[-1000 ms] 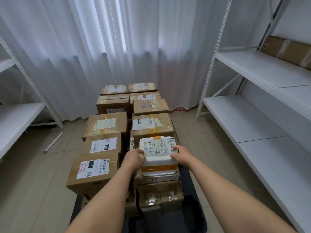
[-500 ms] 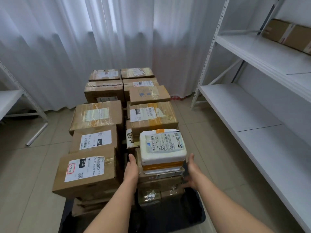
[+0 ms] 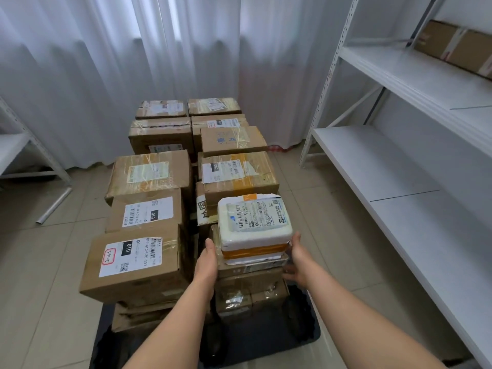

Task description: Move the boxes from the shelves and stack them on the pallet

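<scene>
A white foam box (image 3: 254, 225) with an orange tape band and a shipping label lies on top of the near right stack on the black pallet (image 3: 266, 339). My left hand (image 3: 207, 262) is flat beside the box's left side, fingers straight, at the level of the cardboard box under it. My right hand (image 3: 298, 259) is open at the box's right lower corner, fingers spread. Neither hand grips anything. Several brown cardboard boxes (image 3: 138, 262) fill the pallet in two rows. One more cardboard box (image 3: 458, 46) lies on the upper right shelf.
White metal shelving (image 3: 399, 166) runs along the right, its lower boards bare. Another white shelf (image 3: 16, 150) stands at the left edge. White curtains (image 3: 159, 62) hang behind the pallet. The tiled floor (image 3: 45, 262) shows on both sides of the stacks.
Both hands have let go of the white foam box's top, dropped down along its sides and opened. The box stays on the stack. The view has shifted closer.
</scene>
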